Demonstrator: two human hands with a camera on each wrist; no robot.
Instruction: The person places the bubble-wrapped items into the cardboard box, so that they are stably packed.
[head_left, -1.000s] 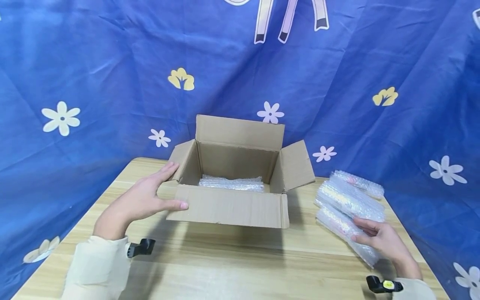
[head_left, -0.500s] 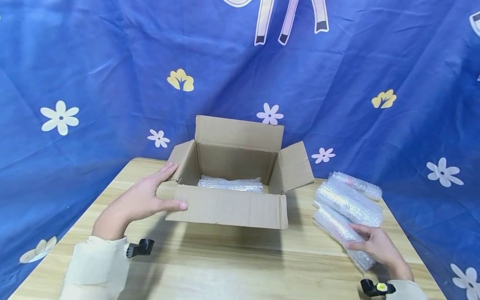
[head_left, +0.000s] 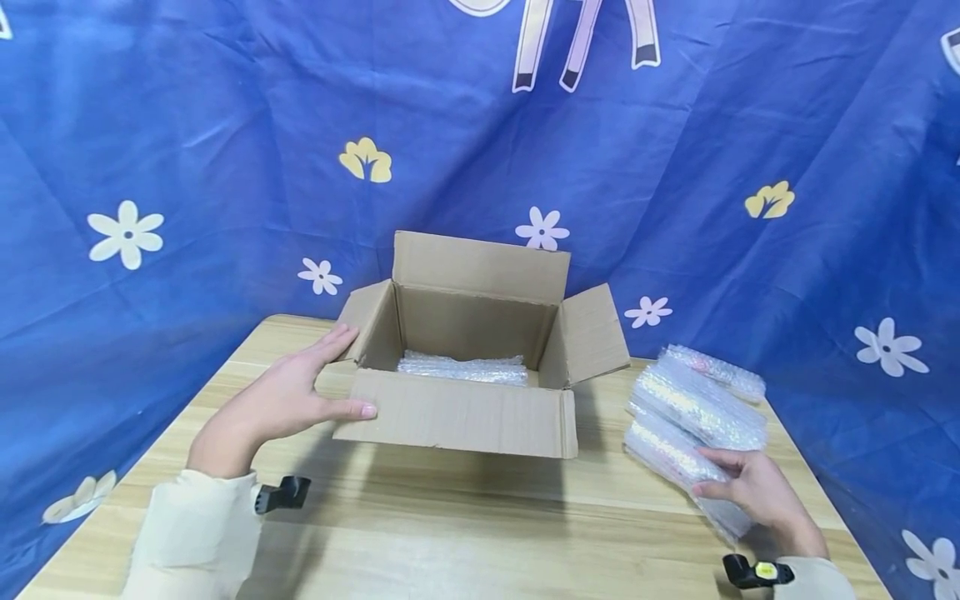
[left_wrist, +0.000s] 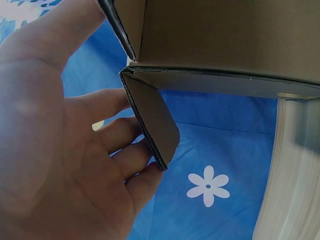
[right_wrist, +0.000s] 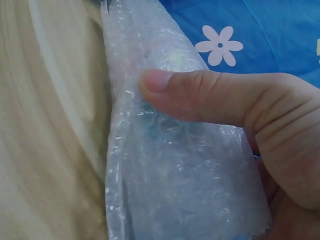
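An open cardboard box (head_left: 457, 414) stands mid-table in the head view, with a bubble-wrapped bundle (head_left: 462, 369) inside. My left hand (head_left: 281, 396) rests against its left corner. The thumb lies on the front flap, and the fingers touch the outside of the left flap (left_wrist: 152, 117). At the right, my right hand (head_left: 765, 500) holds the nearest bubble-wrapped package (head_left: 671, 454), thumb across the top face. In the right wrist view the clear wrap (right_wrist: 175, 165) shows faint pinkish and greenish marks; its contents cannot be made out. The right fingertips are mostly hidden by the package.
Behind the held package lie another bubble-wrapped package (head_left: 701, 404) and a further one (head_left: 716, 371) with a pink mark, near the right table edge. A blue patterned cloth (head_left: 450, 125) hangs behind the wooden table (head_left: 450, 533). The box's right flap (head_left: 595, 333) sticks outward.
My right hand has shifted slightly left with the near package, whose front end has swung a little left. The left hand and the box have stayed put.
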